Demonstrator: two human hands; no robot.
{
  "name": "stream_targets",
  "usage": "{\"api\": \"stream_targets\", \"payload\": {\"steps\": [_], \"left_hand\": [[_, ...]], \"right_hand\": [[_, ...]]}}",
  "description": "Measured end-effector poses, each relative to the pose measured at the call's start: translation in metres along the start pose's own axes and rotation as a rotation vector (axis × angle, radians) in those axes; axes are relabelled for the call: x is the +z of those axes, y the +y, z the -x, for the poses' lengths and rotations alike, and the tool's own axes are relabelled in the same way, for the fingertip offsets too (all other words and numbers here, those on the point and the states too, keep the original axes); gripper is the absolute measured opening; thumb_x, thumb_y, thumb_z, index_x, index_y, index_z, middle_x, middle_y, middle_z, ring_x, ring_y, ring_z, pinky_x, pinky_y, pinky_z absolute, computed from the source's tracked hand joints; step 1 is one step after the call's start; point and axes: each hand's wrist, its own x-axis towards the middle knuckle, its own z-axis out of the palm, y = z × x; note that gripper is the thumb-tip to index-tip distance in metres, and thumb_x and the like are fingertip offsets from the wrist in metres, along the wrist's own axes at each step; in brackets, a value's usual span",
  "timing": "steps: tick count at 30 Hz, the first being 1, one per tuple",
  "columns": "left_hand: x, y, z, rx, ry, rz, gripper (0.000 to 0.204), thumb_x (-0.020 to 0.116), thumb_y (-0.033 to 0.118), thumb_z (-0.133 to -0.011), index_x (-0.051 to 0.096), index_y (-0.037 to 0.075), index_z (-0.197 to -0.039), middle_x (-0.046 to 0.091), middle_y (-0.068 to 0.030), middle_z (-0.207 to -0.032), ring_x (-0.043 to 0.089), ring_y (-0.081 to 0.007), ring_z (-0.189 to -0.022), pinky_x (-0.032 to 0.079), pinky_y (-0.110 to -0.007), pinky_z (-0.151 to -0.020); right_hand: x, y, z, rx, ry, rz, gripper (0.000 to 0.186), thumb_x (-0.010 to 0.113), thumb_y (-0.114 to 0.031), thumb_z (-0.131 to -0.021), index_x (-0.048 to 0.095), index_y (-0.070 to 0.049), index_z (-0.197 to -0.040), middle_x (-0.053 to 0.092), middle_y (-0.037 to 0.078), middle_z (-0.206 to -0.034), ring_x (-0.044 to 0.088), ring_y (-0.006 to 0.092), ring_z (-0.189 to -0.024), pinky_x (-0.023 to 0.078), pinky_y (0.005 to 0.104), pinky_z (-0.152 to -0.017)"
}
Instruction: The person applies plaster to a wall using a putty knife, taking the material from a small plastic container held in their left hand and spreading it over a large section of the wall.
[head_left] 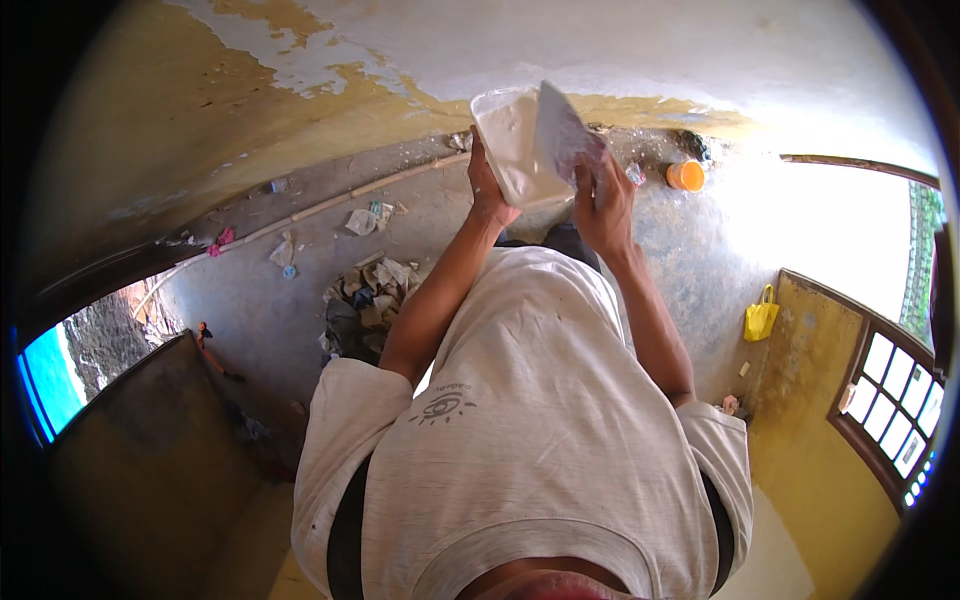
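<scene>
White paste fills a shallow plastic tub [515, 150] that the person holds up in front of the chest, tilted so its open side faces the camera. The left hand [487, 190] grips the tub along its left edge, fingers wrapped behind it and the thumb on the rim. The right hand [603, 205] is closed around the handle of a flat metal trowel [560, 125], whose grey blade stands against the right side of the tub and touches its rim. How tightly those fingers close cannot be told exactly, since the blade and a bit of clear plastic hide part of them.

Below the hands lies a grey concrete floor [300, 310]. A heap of rubble and torn paper [365, 300] sits on it to the left of the person's left forearm. An orange round container [686, 176] stands near the foot of the wall [640, 50], which is white above with peeling yellow patches. A yellow bag [760, 318] hangs on the yellow wall at the right, beside a wooden window frame [890, 400].
</scene>
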Motion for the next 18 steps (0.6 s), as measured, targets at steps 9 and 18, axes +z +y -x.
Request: {"api": "stream_targets", "payload": {"steps": [9, 18], "left_hand": [[-0.014, 0.001, -0.006, -0.003, -0.093, 0.059, 0.072, 0.038, 0.066, -0.096, 0.043, 0.013, -0.145, 0.054, -0.0110, -0.138, 0.055, -0.0307, -0.125, 0.046, -0.049, -0.104], [-0.019, 0.006, -0.005, -0.027, -0.158, 0.080, 0.070, 0.036, 0.065, -0.096, 0.043, 0.014, -0.145, 0.052, -0.0108, -0.140, 0.053, -0.0308, -0.127, 0.046, -0.050, -0.104]], "right_hand": [[0.009, -0.002, 0.000, -0.040, -0.017, -0.026, 0.012, 0.056, -0.005, -0.092, 0.061, 0.002, -0.101, 0.062, 0.020, -0.087, 0.062, 0.0407, -0.071, 0.049, 0.0467, -0.062], [0.008, -0.009, -0.003, -0.011, -0.188, 0.052, 0.007, 0.058, -0.001, -0.091, 0.063, 0.002, -0.095, 0.066, 0.021, -0.088, 0.065, 0.0383, -0.073, 0.051, 0.0422, -0.061]]}}
